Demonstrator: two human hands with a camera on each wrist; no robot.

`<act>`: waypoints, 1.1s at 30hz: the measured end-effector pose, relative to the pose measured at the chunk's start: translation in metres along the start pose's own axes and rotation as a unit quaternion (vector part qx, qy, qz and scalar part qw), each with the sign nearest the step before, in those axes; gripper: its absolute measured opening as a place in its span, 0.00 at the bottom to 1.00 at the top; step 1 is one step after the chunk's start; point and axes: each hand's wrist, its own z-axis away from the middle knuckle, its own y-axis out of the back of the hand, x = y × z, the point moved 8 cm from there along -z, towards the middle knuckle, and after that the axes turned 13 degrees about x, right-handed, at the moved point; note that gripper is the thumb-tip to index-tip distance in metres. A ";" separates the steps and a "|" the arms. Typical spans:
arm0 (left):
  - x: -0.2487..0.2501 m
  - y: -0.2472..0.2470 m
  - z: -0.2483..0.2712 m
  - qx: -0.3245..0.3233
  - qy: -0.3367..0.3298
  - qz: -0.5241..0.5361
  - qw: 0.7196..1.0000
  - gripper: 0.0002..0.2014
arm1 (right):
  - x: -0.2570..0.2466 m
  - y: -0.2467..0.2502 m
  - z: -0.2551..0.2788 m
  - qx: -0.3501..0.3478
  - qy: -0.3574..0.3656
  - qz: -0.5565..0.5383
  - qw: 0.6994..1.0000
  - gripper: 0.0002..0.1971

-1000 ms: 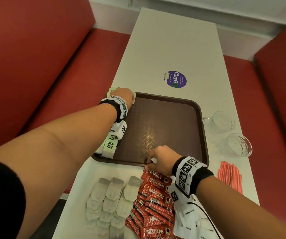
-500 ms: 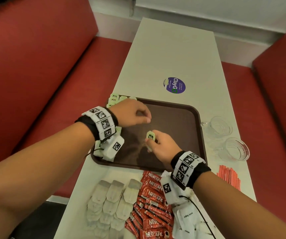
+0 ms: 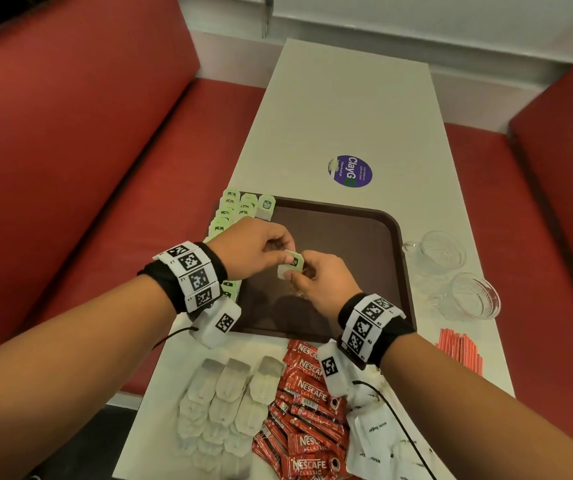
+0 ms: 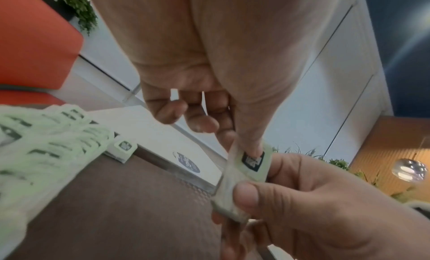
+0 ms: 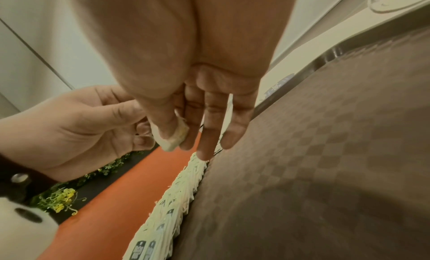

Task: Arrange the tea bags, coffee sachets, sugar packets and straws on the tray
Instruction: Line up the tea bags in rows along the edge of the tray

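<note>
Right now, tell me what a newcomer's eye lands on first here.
First, the two hands meeting above the brown tray: the left hand and right hand both pinch one green-tagged tea bag. Next, the rows of green-tagged tea bags lining the tray's left side. Then the red Nescafe sachets heaped on the table's near end, between plain tea bags and white sugar packets.

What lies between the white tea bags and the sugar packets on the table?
The red coffee sachets lie between the white tea bags and the sugar packets, in the head view.
</note>
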 end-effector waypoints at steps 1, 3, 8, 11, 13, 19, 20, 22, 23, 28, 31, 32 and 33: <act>-0.002 -0.004 -0.001 -0.014 0.004 0.006 1.000 0.03 | 0.003 0.001 0.000 0.003 -0.003 0.000 1.000 0.05; -0.008 -0.012 -0.007 -0.042 0.011 -0.007 0.999 0.04 | 0.012 0.002 -0.001 0.002 -0.022 0.000 1.000 0.06; -0.050 0.003 -0.055 -0.014 0.080 -0.105 0.991 0.07 | 0.037 -0.014 0.015 -0.161 -0.057 0.092 0.981 0.19; -0.076 0.017 -0.086 0.033 0.128 -0.189 0.973 0.13 | 0.048 -0.026 0.037 -0.285 -0.027 0.168 0.943 0.17; -0.090 0.020 -0.099 0.037 0.153 -0.239 0.958 0.14 | 0.053 -0.026 0.043 -0.297 -0.012 0.184 0.937 0.13; -0.121 0.011 -0.114 0.026 0.217 -0.299 0.929 0.12 | 0.060 -0.021 0.041 -0.290 0.014 0.194 0.937 0.08; -0.124 0.012 -0.114 0.039 0.228 -0.297 0.926 0.13 | 0.061 -0.023 0.041 -0.292 0.015 0.193 0.937 0.08; -0.124 0.014 -0.115 0.068 0.236 -0.294 0.924 0.16 | 0.061 -0.024 0.040 -0.294 0.017 0.191 0.936 0.08; -0.123 0.015 -0.115 0.082 0.239 -0.290 0.923 0.17 | 0.062 -0.024 0.040 -0.294 0.016 0.189 0.937 0.08; -0.116 -0.005 -0.123 0.040 0.238 -0.287 0.927 0.17 | 0.064 -0.025 0.041 -0.294 0.008 0.182 0.938 0.07; -0.112 -0.015 -0.124 0.026 0.227 -0.316 0.921 0.15 | 0.065 -0.025 0.041 -0.294 0.012 0.184 0.938 0.07; -0.112 -0.015 -0.123 0.034 0.227 -0.319 0.919 0.12 | 0.065 -0.025 0.041 -0.293 0.010 0.183 0.939 0.06; -0.112 -0.014 -0.123 0.041 0.229 -0.319 0.919 0.09 | 0.065 -0.024 0.041 -0.291 0.008 0.181 0.939 0.06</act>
